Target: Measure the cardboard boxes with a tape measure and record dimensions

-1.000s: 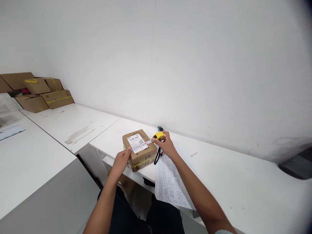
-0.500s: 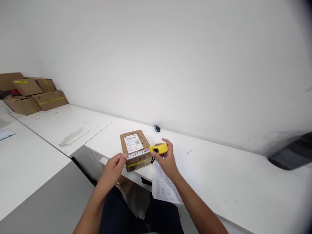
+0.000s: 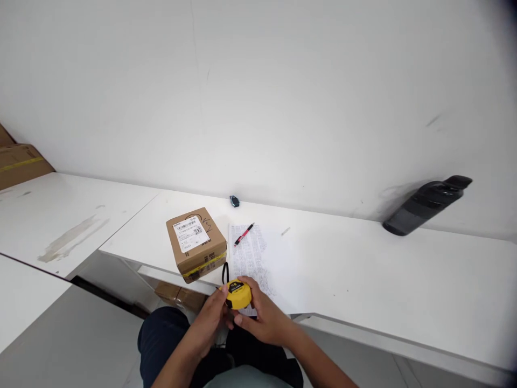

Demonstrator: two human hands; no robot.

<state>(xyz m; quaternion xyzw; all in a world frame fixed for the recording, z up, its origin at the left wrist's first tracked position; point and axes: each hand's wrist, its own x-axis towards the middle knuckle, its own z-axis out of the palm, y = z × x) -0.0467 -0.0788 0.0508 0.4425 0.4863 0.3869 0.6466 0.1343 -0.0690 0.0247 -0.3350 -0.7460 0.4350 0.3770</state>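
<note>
A yellow tape measure (image 3: 239,294) with a black wrist strap is held low over the table's front edge. My right hand (image 3: 264,318) is closed around its right side. On its left side, the thumb and fingers of my left hand (image 3: 212,315) pinch it near the mouth; no length of blade shows. Just beyond the hands, a taped cardboard box (image 3: 220,242) stands on the table, with a white shipping label (image 3: 190,234) and pen marks on top. To its right lies a sheet covered in writing (image 3: 252,258), with a red and black pen (image 3: 244,235) across it.
A small dark teal object (image 3: 234,201) lies by the wall. Farther right, a black bottle (image 3: 420,207) stands near the wall. Stacked cartons (image 3: 22,161) sit at the far left. A gap separates the left tables from this white table (image 3: 343,269), and more boxes (image 3: 177,293) are below it.
The blade stretched along the box's top edge is now back in the case. Both hands have come together, closer to my body, around the tape measure. The view has turned right, showing the pen.
</note>
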